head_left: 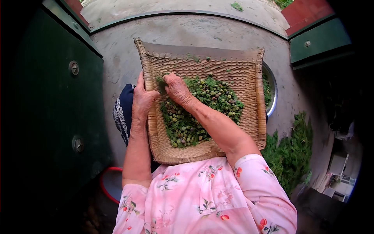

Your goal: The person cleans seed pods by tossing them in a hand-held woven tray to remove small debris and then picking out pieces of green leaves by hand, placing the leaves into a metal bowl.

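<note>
A woven winnowing basket (243,128) rests across my lap, its flat edge at the far side. In it lies a heap of small round green and brownish cones (181,136) mixed with feathery green sprigs (210,84). My left hand (143,100) is closed round the basket's left rim, its thumb over the inside. Just right of it, my right hand (177,89) is closed at the heap's far left, with a green sprig (160,82) pinched at its fingers. The fingertips are partly hidden.
A metal basin (275,93) with greenery sits right of the basket, partly behind it. Cut green branches (292,152) are piled on the floor at right. Dark green doors (54,97) flank a raised threshold (187,12). A red-rimmed basin (104,186) is at lower left.
</note>
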Available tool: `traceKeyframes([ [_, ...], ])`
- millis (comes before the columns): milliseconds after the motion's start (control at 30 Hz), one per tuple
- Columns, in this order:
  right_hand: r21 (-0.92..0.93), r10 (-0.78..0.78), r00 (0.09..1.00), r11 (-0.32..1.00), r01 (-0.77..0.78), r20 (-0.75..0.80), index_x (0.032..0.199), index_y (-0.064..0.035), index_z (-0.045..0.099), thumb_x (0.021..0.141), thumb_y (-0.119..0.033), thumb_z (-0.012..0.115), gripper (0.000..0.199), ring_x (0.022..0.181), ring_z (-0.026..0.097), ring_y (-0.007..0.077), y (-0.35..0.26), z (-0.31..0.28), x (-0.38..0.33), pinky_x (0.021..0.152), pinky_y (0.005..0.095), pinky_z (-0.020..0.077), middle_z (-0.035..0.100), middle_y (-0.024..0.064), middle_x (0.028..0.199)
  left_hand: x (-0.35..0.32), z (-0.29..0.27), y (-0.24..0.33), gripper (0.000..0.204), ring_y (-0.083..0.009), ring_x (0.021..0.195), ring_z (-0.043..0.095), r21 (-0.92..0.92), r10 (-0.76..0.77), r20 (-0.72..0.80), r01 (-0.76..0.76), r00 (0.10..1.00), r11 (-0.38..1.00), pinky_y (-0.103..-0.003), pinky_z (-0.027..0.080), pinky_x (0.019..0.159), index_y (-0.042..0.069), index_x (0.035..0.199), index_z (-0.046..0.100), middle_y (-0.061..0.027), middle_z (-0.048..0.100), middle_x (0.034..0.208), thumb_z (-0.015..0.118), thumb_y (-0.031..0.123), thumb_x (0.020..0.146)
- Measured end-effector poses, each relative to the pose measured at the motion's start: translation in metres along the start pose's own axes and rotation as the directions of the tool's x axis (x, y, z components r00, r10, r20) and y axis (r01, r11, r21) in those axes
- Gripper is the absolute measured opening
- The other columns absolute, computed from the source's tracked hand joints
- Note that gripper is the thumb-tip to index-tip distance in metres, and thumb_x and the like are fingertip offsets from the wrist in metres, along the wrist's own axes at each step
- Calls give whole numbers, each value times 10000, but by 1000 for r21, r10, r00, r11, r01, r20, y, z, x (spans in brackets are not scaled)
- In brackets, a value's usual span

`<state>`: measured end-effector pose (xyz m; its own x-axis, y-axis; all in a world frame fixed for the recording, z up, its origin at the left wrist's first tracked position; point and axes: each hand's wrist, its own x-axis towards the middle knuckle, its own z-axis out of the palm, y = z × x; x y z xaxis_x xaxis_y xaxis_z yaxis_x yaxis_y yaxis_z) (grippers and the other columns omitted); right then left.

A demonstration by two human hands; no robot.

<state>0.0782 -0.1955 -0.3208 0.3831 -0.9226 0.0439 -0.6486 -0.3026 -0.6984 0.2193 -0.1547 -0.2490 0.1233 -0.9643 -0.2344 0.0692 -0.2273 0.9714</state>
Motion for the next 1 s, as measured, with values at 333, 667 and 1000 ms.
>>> traceKeyframes([
  [333,55,-18,917,998,44,-398,998,-16,613,769,22,616,232,798,626,261,4,-171,-44,708,334,496,612,152,861,0,3,-1,733,-137,771,554,15,-17,14,17,1000,1000,-244,467,703,18,1343,397,-48,595,946,535,-56,626],
  [667,-735,-100,857,570,-367,-505,1106,-67,619,769,-139,668,349,1017,562,304,97,-277,-120,895,359,436,615,133,1087,-1,2,2,673,-127,729,544,-22,8,31,-8,999,1000,-236,464,653,-4,1294,423,-45,584,919,524,-68,632],
  [1000,-437,17,996,899,25,92,948,-53,612,760,-3,580,198,958,554,335,88,-122,-61,792,431,468,569,133,963,1,0,-6,682,-134,770,552,1,23,27,-23,999,1000,-245,465,700,9,1299,425,-49,594,950,533,-73,631],
])
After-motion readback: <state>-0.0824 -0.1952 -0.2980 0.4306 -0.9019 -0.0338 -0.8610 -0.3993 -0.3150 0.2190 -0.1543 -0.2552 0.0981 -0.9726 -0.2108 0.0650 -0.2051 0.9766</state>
